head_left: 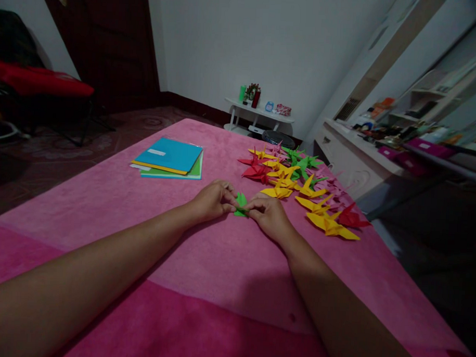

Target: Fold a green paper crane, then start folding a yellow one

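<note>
A small folded piece of green origami paper [241,201] lies between my two hands, near the middle of the pink-covered table [204,260]. My left hand [216,201] pinches its left side with thumb and fingers. On the other side, my right hand [271,213] has its thumb and fingertips closed on the paper's right edge. Fingers partly cover the folds, so their exact shape is hard to make out. Just beyond my right hand sit several folded paper cranes, among them a yellow crane [332,225], a red crane [257,172] and a green crane [301,165].
A stack of coloured paper [166,155], blue on top, rests at the table's left. A white shelf [259,110] with small items stands by the far wall. To the right is a cluttered cabinet [356,151]; a chair with red cloth [42,83] stands far left.
</note>
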Demonstrator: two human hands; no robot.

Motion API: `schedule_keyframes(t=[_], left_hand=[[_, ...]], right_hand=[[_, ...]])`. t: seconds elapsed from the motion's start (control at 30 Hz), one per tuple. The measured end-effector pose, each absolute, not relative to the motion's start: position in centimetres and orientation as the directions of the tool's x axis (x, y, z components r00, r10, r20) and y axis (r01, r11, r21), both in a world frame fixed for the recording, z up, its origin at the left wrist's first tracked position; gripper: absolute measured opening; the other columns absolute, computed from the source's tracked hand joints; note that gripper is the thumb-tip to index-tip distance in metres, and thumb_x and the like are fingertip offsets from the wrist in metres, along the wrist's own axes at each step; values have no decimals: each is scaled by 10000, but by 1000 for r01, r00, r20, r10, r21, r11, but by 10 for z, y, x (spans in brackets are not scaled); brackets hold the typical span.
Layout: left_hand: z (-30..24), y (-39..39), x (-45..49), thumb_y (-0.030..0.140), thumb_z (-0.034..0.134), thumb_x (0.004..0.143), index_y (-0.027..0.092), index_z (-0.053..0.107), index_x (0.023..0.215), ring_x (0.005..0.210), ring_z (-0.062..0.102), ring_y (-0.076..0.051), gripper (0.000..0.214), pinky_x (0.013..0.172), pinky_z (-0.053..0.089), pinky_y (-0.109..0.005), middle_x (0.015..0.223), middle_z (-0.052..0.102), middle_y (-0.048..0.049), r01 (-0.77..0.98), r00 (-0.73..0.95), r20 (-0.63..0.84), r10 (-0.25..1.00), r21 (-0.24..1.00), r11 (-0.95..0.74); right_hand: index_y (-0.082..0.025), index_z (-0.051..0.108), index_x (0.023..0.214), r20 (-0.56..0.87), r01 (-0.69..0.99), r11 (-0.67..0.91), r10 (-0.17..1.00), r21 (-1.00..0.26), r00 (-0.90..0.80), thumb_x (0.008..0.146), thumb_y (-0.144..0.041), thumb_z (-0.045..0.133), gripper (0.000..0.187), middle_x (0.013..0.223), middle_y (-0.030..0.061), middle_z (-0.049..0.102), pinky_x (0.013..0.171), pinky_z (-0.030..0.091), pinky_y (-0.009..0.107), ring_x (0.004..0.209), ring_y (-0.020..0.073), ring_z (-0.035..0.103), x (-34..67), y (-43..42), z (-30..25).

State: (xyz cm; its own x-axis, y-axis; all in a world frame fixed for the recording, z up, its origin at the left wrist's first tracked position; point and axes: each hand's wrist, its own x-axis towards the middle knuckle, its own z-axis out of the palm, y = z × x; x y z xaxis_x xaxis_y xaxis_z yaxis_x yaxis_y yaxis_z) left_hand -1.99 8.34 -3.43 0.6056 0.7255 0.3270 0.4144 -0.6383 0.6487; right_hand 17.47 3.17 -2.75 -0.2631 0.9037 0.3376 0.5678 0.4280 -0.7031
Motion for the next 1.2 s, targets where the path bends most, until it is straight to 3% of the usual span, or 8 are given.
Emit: schedule_keyframes(t=[0.43,0.57,0.7,0.8,1.0,1.07,1.2], left_hand=[[-25,76,-23,205,647,737,226,773,802,936,552,-204,143,860,427,-332,940,637,-67,392,710,383,592,484,-783],[-20,68,-21,220,620,743,191,756,743,882,561,-195,139,798,440,-305,932,634,-69,445,675,359,644,498,-744],[-25,65,-14,336,682,726,168,699,657,817,563,-182,183,724,440,-287,885,625,-67,513,559,322,764,589,-624],[-31,67,-11,357,759,652,184,689,750,812,566,-191,211,747,437,-307,853,623,-50,519,537,327,778,599,-610],[-35,68,-12,411,812,569,178,528,1131,902,587,-234,671,781,453,-347,1002,646,-74,523,491,320,810,635,-568],[-35,68,-13,403,816,564,181,454,1246,927,590,-236,803,797,455,-351,1026,642,-79,497,492,315,812,663,-559],[-38,68,-12,354,806,576,223,387,1334,813,608,-190,876,718,462,-304,903,634,-22,403,493,301,817,753,-520]], right_hand=[[-214,761,720,246,658,485,870,-576,-427,723,8,625,260,656,6,521,624,353,268,682,147,480,176,29,-11],[-185,751,730,235,688,509,857,-518,-458,729,41,515,327,672,13,500,600,336,262,673,143,475,177,28,-11],[-171,695,653,242,701,490,870,-518,-430,728,-40,563,200,652,3,501,574,335,257,646,136,474,177,28,-15],[-177,648,706,235,727,392,920,-564,-315,699,-117,659,61,689,-11,541,580,357,248,647,124,485,175,27,-21],[-183,546,1101,147,575,161,987,-802,-71,530,-136,800,627,866,-5,586,562,429,231,664,108,537,174,28,-29],[-178,541,1128,96,484,101,995,-869,-35,499,-126,809,686,818,-19,587,536,425,221,634,104,546,174,29,-31],[-145,638,828,14,352,33,998,-935,-58,545,-172,777,316,615,-52,557,470,356,192,520,78,487,173,29,-32]])
